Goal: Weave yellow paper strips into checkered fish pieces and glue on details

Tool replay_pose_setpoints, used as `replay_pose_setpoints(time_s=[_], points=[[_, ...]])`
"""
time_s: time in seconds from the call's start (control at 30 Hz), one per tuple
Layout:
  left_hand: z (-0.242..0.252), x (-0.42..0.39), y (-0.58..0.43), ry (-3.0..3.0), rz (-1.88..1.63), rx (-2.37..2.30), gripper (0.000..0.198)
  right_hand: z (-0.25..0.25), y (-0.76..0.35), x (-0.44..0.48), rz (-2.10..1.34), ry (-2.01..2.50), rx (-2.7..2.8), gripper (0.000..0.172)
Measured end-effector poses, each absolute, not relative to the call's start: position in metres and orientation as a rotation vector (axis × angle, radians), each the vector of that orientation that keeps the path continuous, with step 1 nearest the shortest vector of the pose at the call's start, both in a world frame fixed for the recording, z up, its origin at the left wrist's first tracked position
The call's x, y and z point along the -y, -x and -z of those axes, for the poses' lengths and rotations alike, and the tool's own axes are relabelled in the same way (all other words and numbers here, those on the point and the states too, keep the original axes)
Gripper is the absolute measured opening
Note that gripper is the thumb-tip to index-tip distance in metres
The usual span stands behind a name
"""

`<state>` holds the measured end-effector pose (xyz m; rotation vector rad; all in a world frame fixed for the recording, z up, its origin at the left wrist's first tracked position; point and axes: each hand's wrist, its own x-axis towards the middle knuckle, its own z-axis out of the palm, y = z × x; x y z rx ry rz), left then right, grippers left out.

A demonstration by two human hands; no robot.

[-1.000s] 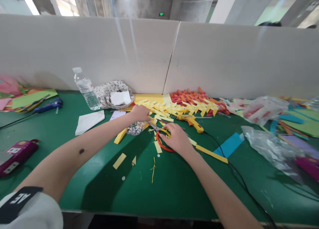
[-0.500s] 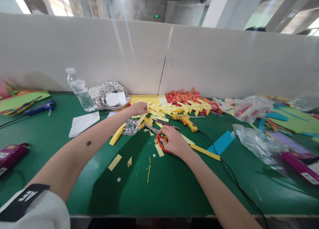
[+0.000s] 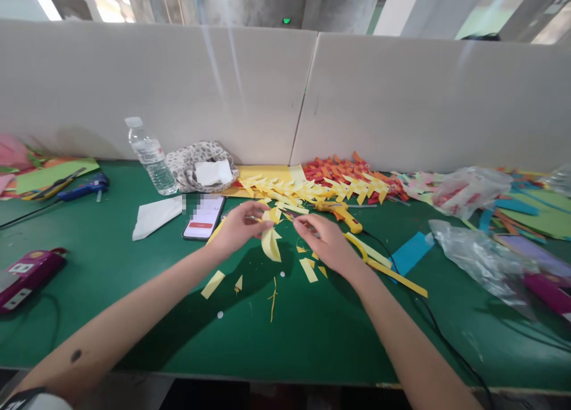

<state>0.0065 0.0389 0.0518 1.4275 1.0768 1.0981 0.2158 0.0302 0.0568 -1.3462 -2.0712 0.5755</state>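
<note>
My left hand [image 3: 238, 227] pinches the yellow paper piece [image 3: 270, 243] above the green table [image 3: 312, 338], my right hand [image 3: 328, 243] seems loosely open beside it, so I keep the 2 hands steady.

Water bottle [image 3: 149, 156], phone [image 3: 204, 216], yellow glue gun [image 3: 339, 211] on table.
</note>
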Motion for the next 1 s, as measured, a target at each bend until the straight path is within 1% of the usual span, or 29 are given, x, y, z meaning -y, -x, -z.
replay_pose_setpoints(time_s=[0.03,0.07,0.1,0.13,0.2,0.23,0.3,0.33,0.4,0.47,0.5,0.57,0.63,0.73,0.8,0.83,0.9,0.93,1.0], points=[[-0.044,-0.034,-0.009,-1.404,-1.078,-1.084,0.026,-0.056,-0.204,-0.027,-0.786,1.255,1.994,0.024],[-0.039,-0.031,-0.009,-1.384,-1.062,-1.094,0.025,-0.053,-0.193,-0.025,-0.928,1.203,1.919,0.027],[-0.036,-0.029,-0.009,-1.378,-1.070,-1.101,0.024,-0.050,-0.182,-0.023,-0.989,1.174,1.857,0.029],[-0.036,-0.029,-0.006,-1.389,-1.079,-1.107,0.024,-0.046,-0.174,-0.022,-1.007,1.158,1.824,0.028],[-0.042,-0.032,0.005,-1.492,-1.066,-1.165,0.025,-0.037,-0.165,-0.022,-0.991,1.167,1.761,0.018],[-0.048,-0.033,0.012,-1.590,-1.035,-1.228,0.025,-0.033,-0.164,-0.024,-0.961,1.178,1.722,0.015],[-0.060,-0.033,0.030,-1.946,-0.934,-1.522,0.022,-0.025,-0.168,-0.028,-0.897,1.195,1.630,0.017],[-0.065,-0.031,0.039,-2.143,-0.845,-1.742,0.021,-0.021,-0.171,-0.030,-0.878,1.197,1.589,0.020],[-0.070,-0.022,0.053,-2.371,-0.464,-2.053,0.022,-0.016,-0.178,-0.033,-0.884,1.195,1.528,0.023],[-0.068,-0.010,0.063,-2.391,-0.062,-2.181,0.025,-0.014,-0.183,-0.035,-0.936,1.196,1.503,0.025],[-0.065,-0.003,0.065,-2.386,0.062,-2.211,0.027,-0.013,-0.184,-0.034,-0.962,1.199,1.495,0.025],[-0.056,0.009,0.067,-2.395,0.186,-2.206,0.030,-0.011,-0.184,-0.034,-0.999,1.206,1.484,0.026],[-0.049,0.017,0.068,-2.368,0.228,-2.217,0.032,-0.009,-0.183,-0.033,-1.027,1.203,1.480,0.027],[-0.050,0.025,0.070,-2.339,0.189,-2.212,0.028,-0.005,-0.181,-0.033,-1.047,1.193,1.486,0.028],[-0.059,0.028,0.072,-2.327,0.055,-2.220,0.025,-0.005,-0.180,-0.033,-1.031,1.197,1.465,0.029],[-0.066,0.030,0.072,-2.316,-0.065,-2.227,0.023,-0.006,-0.179,-0.033,-1.020,1.199,1.445,0.030],[-0.081,0.031,0.070,-2.340,-0.429,-2.156,0.021,-0.013,-0.177,-0.035,-0.999,1.191,1.379,0.031],[-0.088,0.031,0.067,-2.344,-0.634,-2.059,0.020,-0.018,-0.176,-0.036,-0.983,1.186,1.338,0.031],[-0.100,0.028,0.059,-2.308,-1.018,-1.669,0.016,-0.030,-0.173,-0.039,-0.941,1.194,1.254,0.031]])
